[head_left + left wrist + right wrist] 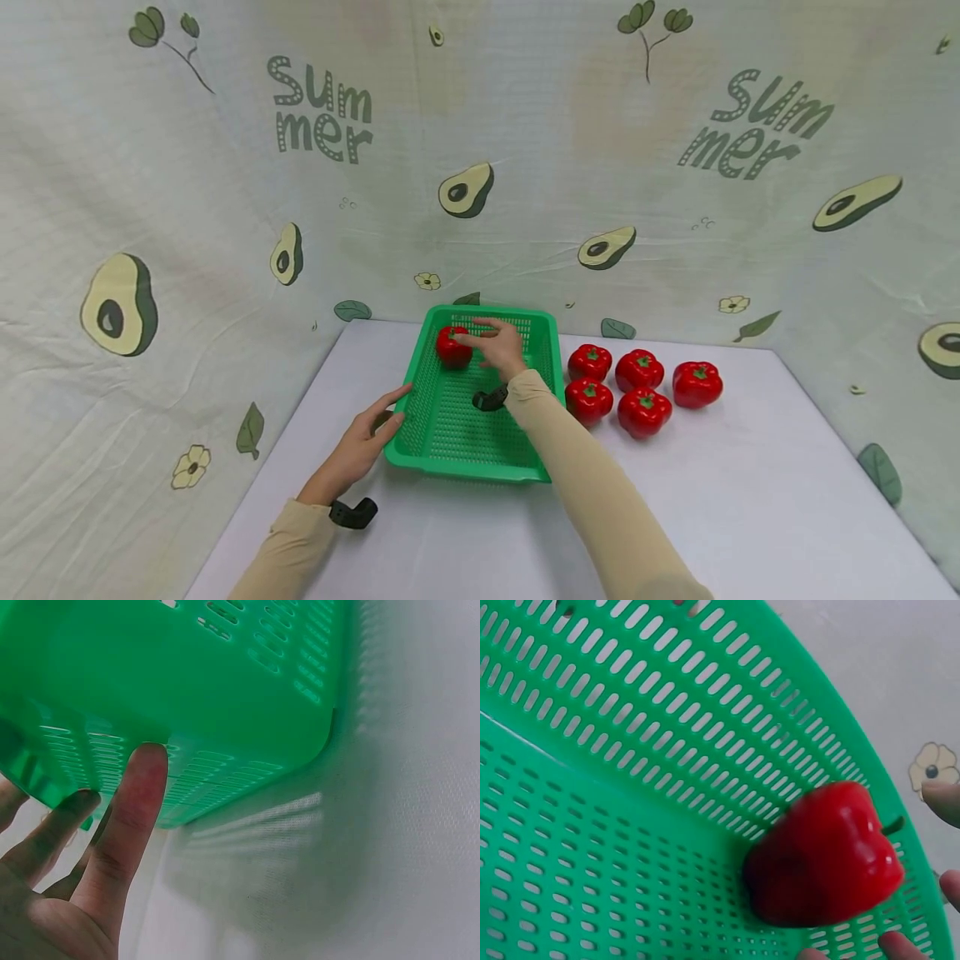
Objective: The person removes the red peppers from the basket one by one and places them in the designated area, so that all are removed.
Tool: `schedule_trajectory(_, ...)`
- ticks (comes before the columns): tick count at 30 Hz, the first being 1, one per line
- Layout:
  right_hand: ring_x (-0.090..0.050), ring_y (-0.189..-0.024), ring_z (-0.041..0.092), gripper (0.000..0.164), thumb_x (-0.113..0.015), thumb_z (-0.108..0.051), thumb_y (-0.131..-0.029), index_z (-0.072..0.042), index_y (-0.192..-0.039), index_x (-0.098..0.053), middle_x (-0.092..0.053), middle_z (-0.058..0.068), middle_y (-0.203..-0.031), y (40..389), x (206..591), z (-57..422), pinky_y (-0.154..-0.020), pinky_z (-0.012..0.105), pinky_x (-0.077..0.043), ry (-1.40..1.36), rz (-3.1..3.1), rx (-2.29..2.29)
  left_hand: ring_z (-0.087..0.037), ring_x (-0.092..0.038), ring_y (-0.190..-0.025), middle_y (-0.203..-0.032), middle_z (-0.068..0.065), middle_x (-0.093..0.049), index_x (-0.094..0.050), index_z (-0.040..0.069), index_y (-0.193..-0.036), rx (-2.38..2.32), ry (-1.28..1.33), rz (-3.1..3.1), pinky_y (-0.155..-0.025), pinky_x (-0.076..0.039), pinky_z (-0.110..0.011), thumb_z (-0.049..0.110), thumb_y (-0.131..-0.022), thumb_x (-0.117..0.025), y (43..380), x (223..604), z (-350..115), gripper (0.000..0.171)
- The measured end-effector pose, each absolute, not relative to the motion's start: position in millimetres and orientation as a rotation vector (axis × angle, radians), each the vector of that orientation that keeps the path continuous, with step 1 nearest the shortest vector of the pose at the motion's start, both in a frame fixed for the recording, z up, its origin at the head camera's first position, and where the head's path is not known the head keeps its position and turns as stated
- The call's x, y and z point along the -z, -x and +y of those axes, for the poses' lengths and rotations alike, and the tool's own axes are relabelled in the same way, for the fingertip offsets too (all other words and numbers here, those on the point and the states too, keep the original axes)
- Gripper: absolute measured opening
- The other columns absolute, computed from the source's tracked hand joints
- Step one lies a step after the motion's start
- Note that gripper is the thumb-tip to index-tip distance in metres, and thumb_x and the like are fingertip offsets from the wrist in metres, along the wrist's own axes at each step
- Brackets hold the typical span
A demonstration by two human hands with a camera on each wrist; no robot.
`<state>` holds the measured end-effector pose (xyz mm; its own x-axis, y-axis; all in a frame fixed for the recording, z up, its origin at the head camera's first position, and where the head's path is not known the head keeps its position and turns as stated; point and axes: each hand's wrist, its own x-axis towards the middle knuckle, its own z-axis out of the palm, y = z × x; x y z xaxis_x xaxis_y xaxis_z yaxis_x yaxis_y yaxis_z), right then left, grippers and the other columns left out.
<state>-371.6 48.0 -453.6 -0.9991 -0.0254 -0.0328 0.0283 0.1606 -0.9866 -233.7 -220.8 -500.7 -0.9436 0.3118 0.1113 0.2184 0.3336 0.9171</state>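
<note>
A green plastic basket (pixel 472 433) with slotted walls stands on the white table. In its far left corner sits one red bell pepper (pixel 453 348), its green stem showing in the right wrist view. My right hand (pixel 501 343) is over the basket beside this pepper, fingers spread; in the right wrist view the fingertips (pixel 897 946) are apart from its skin. My left hand (pixel 363 440) is at the basket's left side, with fingers extended. In the left wrist view those fingers (pixel 129 817) reach against the slotted outer wall.
To the right of the basket, several red bell peppers (pixel 643 412) lie in a loose group on the table (pixel 750 483). A cloth backdrop (pixel 525 150) printed with avocados and lettering hangs behind and along both sides.
</note>
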Motion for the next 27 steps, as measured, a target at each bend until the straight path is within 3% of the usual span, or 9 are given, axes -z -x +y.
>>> schedule_trajectory(6,-0.064,-0.127,0.041,0.06,-0.089,-0.026,-0.095,-0.012,-0.15,-0.067,-0.059,0.023,-0.149,379.6,461.2,37.4,-0.091,0.061,-0.062,-0.015,2.362,1.987,-0.049,-0.041,-0.152,-0.177,-0.012,-0.031,-0.04,0.022,-0.171,-1.696,-0.474,2.488,-0.119,-0.033,-0.074,0.032,-0.118,-0.053,233.1,501.5,-222.4,0.055)
schedule_trajectory(13,-0.067,-0.124,0.044,0.062,-0.088,-0.019,-0.096,-0.01,-0.153,-0.065,-0.058,0.026,-0.149,380.4,463.8,31.2,-0.09,0.059,-0.063,-0.007,2.349,1.974,-0.047,-0.045,-0.15,-0.177,-0.011,-0.032,-0.039,0.021,-0.171,-1.686,-0.475,2.48,-0.118,-0.036,-0.072,0.031,-0.119,-0.052,232.4,500.6,-220.6,0.055)
schedule_trajectory(27,-0.068,-0.121,0.047,0.068,-0.088,-0.019,-0.096,-0.008,-0.157,-0.059,-0.057,0.027,-0.148,375.4,465.2,23.4,-0.078,0.058,-0.065,0.036,2.385,1.971,-0.045,-0.048,-0.148,-0.175,-0.011,-0.035,-0.041,0.023,-0.171,-1.695,-0.489,2.482,-0.117,-0.039,-0.07,0.029,-0.119,-0.053,232.2,500.1,-219.8,0.054)
